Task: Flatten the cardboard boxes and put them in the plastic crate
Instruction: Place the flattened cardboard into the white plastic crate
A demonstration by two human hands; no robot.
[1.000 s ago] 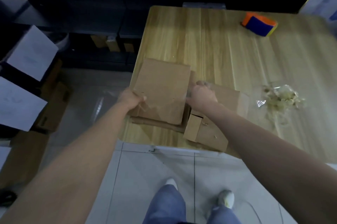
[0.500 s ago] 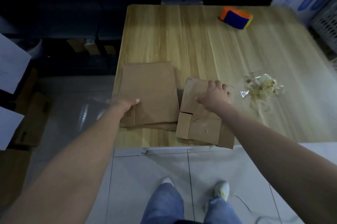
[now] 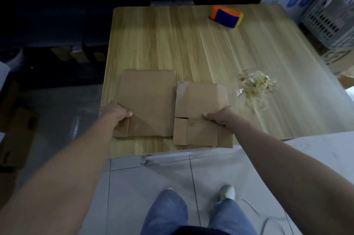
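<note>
By the table's [image 3: 191,47] near edge, the right box [image 3: 197,100], pressed flat a moment ago, is now pinched by the right hand [image 3: 220,118]; the left box [image 3: 149,100] is pinched by the left hand [image 3: 116,113]; both seem ready for the crate [image 3: 329,16] beyond the table's right side

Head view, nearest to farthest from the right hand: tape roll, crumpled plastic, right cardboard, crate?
1. Right cardboard: gripped by the right hand, at the near edge of the table.
2. Crumpled plastic: to the right, a little beyond.
3. Tape roll: at the far end.
4. Crate: off the table, far right.
</note>
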